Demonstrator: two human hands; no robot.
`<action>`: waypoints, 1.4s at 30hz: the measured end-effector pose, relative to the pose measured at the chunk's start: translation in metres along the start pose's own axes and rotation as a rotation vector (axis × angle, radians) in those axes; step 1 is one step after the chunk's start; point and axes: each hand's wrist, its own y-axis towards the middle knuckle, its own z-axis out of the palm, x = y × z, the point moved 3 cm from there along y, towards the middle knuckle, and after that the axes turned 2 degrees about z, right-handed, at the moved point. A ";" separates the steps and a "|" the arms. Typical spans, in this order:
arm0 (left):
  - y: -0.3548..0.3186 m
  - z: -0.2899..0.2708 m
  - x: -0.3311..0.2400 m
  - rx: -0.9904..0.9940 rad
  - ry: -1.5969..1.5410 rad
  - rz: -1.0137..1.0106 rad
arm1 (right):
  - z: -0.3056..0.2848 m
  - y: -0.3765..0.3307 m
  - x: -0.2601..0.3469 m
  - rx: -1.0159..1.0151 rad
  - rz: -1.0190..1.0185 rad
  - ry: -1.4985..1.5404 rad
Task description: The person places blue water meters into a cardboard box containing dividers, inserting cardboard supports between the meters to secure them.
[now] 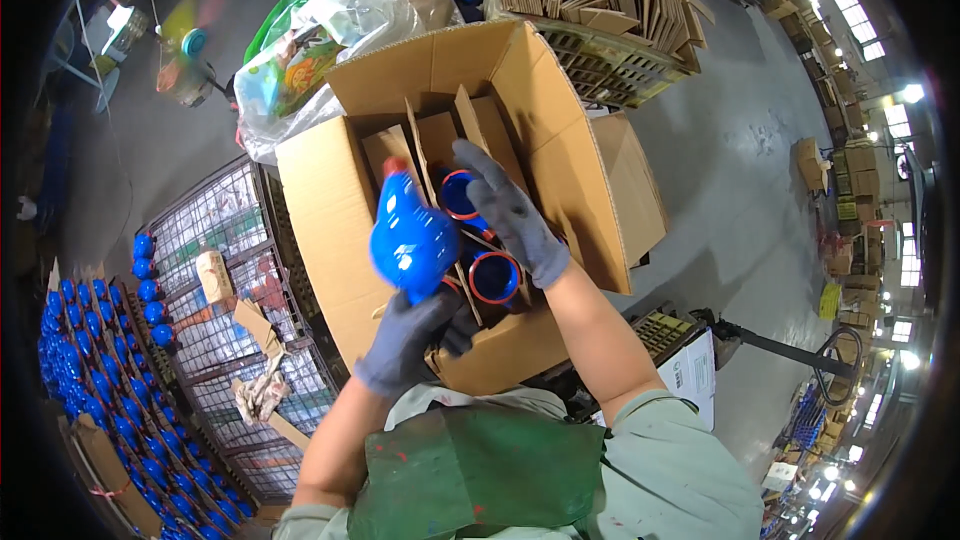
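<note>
A glossy blue bulb-shaped housing (412,245) with a red-tipped neck is held by my left hand (410,335), in a grey glove, closed on its near end. It is tilted over the left side of an open cardboard box (565,140), its red tip pointing away from me. My right hand (512,220), also gloved, is over the box with fingers stretched out, beside a red-rimmed blue housing (458,195) and a cardboard divider (470,122). Whether it touches either, I cannot tell. Nearer me, another red-rimmed blue housing (494,277) stands mouth up between dividers.
A clear and green plastic bag (330,35) lies beyond the box's left corner. A crate (610,60) of cardboard pieces stands behind. On the left are a wire-mesh surface (225,240) with scraps and many blue housings (120,390) in rows. A dark handle bar (770,340) extends at right.
</note>
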 end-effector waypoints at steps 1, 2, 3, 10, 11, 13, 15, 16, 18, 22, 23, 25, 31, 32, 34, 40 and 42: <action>0.019 0.010 -0.003 0.022 0.037 0.001 | 0.006 -0.006 0.021 0.045 0.173 0.359; 0.041 0.027 -0.005 0.084 0.135 0.063 | -0.004 0.001 0.010 0.003 0.008 0.274; 0.060 0.040 -0.011 0.136 0.230 0.135 | -0.020 0.010 0.002 -0.124 0.056 0.379; 0.206 0.055 0.011 0.119 1.399 0.873 | -0.088 0.039 -0.016 -0.436 -0.245 -0.042; 0.216 0.046 0.029 0.100 1.520 0.864 | -0.078 0.042 -0.019 -0.433 -0.312 -0.250; 0.199 0.050 0.050 0.160 1.781 0.927 | -0.071 0.037 -0.002 -0.347 -0.211 -0.916; 0.176 0.047 0.050 0.260 1.863 0.848 | -0.079 0.034 -0.024 -0.287 -0.140 -1.162; 0.153 0.056 0.037 0.228 1.931 0.855 | -0.080 0.032 -0.030 -0.246 -0.095 -1.273; 0.152 0.047 0.049 0.128 1.860 0.994 | -0.068 0.031 -0.049 -0.035 -0.060 -1.471; 0.137 0.064 0.012 0.283 1.833 0.387 | -0.076 0.042 -0.059 -0.009 0.094 -1.368; 0.129 0.069 -0.007 0.383 1.761 0.095 | -0.073 0.044 -0.057 -0.040 0.116 -1.375; 0.120 0.062 -0.063 0.081 1.647 0.426 | -0.073 0.047 -0.085 -0.084 0.098 -1.364; 0.216 -0.022 -0.036 -0.245 2.082 0.929 | -0.065 0.055 -0.102 -0.043 0.272 -1.269; 0.217 -0.017 -0.033 -0.150 2.127 0.695 | -0.068 0.058 -0.099 -0.017 0.281 -1.237; 0.211 -0.009 -0.020 -0.035 2.162 0.492 | -0.073 0.062 -0.106 0.000 0.212 -1.174; 0.221 -0.030 -0.020 -0.185 1.966 0.554 | -0.070 0.065 -0.132 -0.100 0.069 -1.181; 0.224 -0.019 -0.022 -0.142 2.020 0.536 | -0.080 0.062 -0.138 -0.077 0.125 -1.179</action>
